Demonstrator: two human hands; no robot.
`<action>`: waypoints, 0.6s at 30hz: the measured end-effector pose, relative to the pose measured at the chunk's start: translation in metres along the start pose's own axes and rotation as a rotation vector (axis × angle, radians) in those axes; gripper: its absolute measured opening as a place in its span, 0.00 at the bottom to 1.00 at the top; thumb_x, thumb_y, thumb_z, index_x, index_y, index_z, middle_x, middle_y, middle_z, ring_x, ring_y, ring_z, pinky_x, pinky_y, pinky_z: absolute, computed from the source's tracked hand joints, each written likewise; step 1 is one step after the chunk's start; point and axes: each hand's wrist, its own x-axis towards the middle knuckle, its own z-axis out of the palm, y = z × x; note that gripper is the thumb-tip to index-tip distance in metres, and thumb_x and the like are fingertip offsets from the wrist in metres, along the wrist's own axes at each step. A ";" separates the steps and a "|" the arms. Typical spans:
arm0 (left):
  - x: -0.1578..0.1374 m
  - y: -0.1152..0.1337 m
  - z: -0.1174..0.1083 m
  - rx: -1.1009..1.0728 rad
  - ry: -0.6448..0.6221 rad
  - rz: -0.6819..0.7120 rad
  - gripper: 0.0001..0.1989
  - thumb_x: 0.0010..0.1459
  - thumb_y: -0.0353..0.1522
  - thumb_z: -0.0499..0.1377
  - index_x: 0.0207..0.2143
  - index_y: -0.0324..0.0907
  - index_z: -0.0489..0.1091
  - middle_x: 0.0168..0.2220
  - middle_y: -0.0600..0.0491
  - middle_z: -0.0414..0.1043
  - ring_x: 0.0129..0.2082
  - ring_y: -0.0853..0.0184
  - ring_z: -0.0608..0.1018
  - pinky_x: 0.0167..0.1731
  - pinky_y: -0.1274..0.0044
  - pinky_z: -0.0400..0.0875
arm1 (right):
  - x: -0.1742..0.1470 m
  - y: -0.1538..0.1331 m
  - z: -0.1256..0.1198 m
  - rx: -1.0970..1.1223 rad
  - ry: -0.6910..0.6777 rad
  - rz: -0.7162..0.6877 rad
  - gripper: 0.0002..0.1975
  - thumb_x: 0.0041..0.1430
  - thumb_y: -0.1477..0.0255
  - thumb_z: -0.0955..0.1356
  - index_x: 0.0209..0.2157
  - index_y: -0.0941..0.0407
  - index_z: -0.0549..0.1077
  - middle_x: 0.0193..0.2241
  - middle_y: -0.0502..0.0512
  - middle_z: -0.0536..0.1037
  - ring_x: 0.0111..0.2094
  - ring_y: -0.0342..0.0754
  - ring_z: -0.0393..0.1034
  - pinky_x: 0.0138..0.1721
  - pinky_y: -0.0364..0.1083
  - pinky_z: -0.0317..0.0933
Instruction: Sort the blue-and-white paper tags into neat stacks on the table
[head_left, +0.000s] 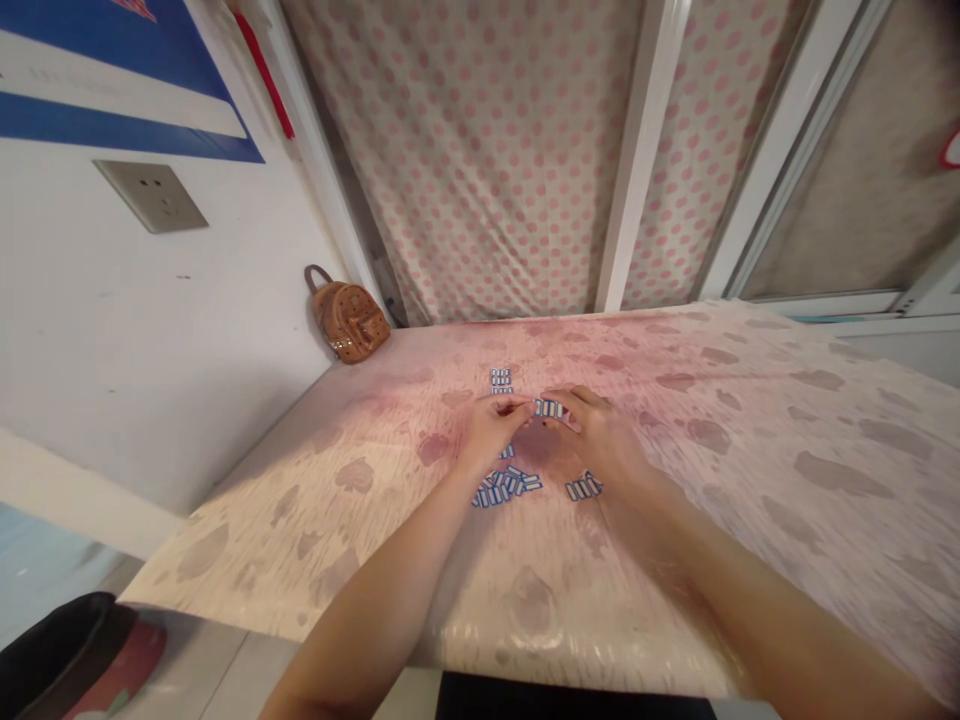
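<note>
My left hand [489, 432] and my right hand [600, 432] meet over the middle of the table. Between their fingertips is a short row of small blue-and-white tiles [549, 408]. The left fingertips pinch its left end, and the right thumb and fingers close on its right end. Just beyond the left hand lie stacked rows of similar tiles [501, 378]. A loose heap of tiles [504, 487] is spread nearer me, below the left hand. Another small group of tiles [582, 488] lies beside my right wrist, partly covered by it. Any markings on the tiles are too small to read.
A patterned cloth [360, 540] covers the table. At its back left corner, a small brown backpack [351, 318] leans by the wall. A dotted curtain [495, 160] and a white frame [645, 150] stand behind the table. A dark and pink container [97, 660] is on the floor at left.
</note>
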 end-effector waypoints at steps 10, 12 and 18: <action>-0.002 0.002 0.000 -0.004 -0.005 -0.005 0.11 0.51 0.38 0.66 0.30 0.39 0.80 0.26 0.52 0.77 0.25 0.71 0.75 0.28 0.79 0.69 | 0.002 0.002 0.006 0.336 0.047 0.221 0.12 0.59 0.66 0.66 0.42 0.55 0.75 0.28 0.52 0.76 0.27 0.46 0.68 0.31 0.45 0.61; -0.001 0.000 0.000 -0.004 -0.009 -0.005 0.11 0.50 0.38 0.66 0.30 0.38 0.79 0.26 0.52 0.77 0.25 0.71 0.74 0.28 0.79 0.68 | 0.003 0.003 0.006 0.440 0.036 0.251 0.11 0.60 0.65 0.64 0.31 0.56 0.74 0.23 0.50 0.74 0.25 0.45 0.68 0.30 0.44 0.60; 0.007 0.000 -0.011 -0.017 0.069 0.067 0.09 0.51 0.36 0.65 0.30 0.38 0.78 0.26 0.52 0.77 0.26 0.72 0.74 0.28 0.80 0.67 | 0.003 0.009 0.014 0.572 0.034 0.278 0.11 0.61 0.67 0.62 0.27 0.56 0.71 0.22 0.50 0.74 0.24 0.44 0.67 0.30 0.44 0.62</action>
